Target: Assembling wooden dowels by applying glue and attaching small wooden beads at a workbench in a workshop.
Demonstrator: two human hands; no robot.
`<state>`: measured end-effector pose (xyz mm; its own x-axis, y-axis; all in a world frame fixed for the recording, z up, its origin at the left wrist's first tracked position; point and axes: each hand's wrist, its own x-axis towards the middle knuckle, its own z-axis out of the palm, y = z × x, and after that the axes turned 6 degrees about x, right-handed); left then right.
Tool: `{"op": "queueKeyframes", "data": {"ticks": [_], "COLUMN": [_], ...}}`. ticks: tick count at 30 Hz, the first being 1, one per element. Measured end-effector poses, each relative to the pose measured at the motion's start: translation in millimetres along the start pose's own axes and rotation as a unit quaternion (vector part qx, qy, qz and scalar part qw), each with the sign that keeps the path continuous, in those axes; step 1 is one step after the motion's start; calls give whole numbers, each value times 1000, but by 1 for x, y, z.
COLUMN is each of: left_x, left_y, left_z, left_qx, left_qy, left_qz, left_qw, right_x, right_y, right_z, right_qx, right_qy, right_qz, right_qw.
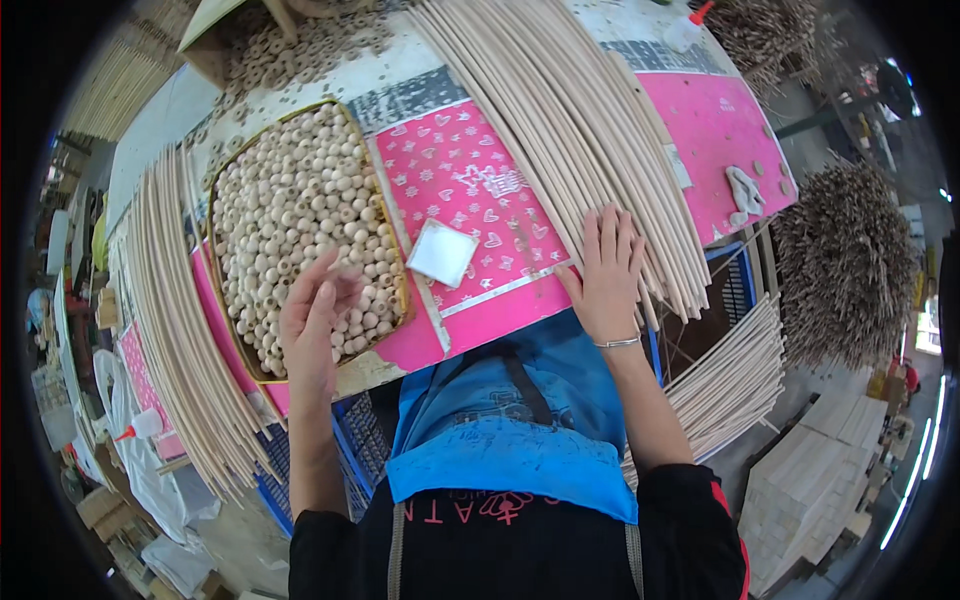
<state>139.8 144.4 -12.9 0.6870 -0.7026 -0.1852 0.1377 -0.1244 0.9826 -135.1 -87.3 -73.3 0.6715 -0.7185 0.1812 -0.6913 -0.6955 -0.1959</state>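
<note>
My left hand point(316, 318) hovers over the near right part of a shallow box point(396, 262) filled with round pale wooden beads point(290, 200). Its fingers are curled in toward the thumb, slightly blurred, and whatever may be between them is hidden. My right hand point(607, 282), a thin bracelet at its wrist, lies with fingers outstretched on the near ends of a wide row of long wooden dowels point(560, 120). Between the two hands, a small white square block point(442, 252) sits on the pink patterned table cover point(430, 150).
Another dowel bundle point(170, 300) hangs over the table's left edge. Wooden rings point(265, 62) lie scattered behind the box. A white cloth point(743, 192) and a red-tipped glue bottle point(684, 34) are on the right. Thin stick bundles point(838, 260) stand beyond the table.
</note>
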Motion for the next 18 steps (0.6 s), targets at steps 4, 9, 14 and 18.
{"op": "queueKeyframes", "data": {"ticks": [4, 9, 14, 18], "left_x": [11, 28, 43, 58], "left_y": [11, 10, 7, 1], "left_z": [-8, -16, 1, 6], "left_qx": [63, 177, 390, 526], "left_qy": [-11, -14, -32, -65], "left_qz": [38, 104, 176, 266], "left_qw": [997, 979, 903, 805], "right_x": [-5, 6, 14, 14], "right_y": [-5, -11, 9, 20], "right_z": [-6, -14, -11, -10], "right_qx": [51, 123, 253, 404], "right_qy": [73, 68, 2, 0], "right_qz": [-9, 58, 159, 135], "right_qw": [996, 988, 954, 905]}}
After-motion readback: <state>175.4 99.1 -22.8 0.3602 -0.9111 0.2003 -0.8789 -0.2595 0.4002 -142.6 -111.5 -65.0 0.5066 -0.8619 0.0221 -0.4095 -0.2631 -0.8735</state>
